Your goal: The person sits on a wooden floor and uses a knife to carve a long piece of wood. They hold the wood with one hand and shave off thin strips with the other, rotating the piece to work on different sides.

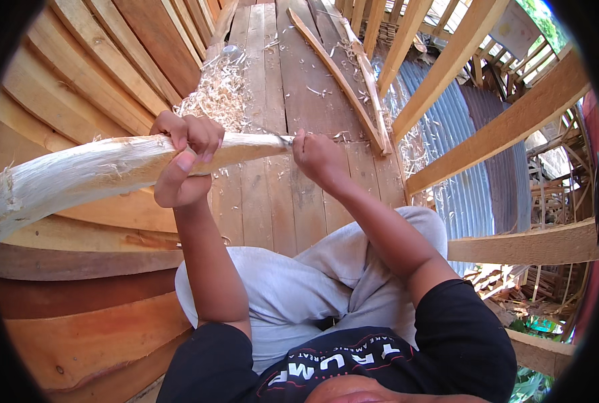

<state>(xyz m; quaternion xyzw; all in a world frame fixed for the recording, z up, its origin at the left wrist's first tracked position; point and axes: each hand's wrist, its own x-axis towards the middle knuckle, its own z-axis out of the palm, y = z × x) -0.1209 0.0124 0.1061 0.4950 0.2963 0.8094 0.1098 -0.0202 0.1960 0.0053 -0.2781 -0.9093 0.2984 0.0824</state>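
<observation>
A long, pale, peeled wooden pole [78,168] comes in from the left edge and narrows to a tip in front of me. My left hand [188,158] is wrapped round it near the narrower end, thumb toward me. At the tip, my right hand [319,158] is closed in a fist. A short dark strip, apparently a knife blade [284,140], shows between that fist and the wood; any handle is hidden by the fingers. The pole's surface is shaved, with small rough fibres on its thick part.
Curled wood shavings [219,94] are heaped on the plank floor [299,201] by the left board wall [105,54]. Two long wood strips [339,74] lie ahead on the right. Beyond the slatted railing [501,154] are corrugated metal sheets [447,127]. My crossed legs [299,282] are below my hands.
</observation>
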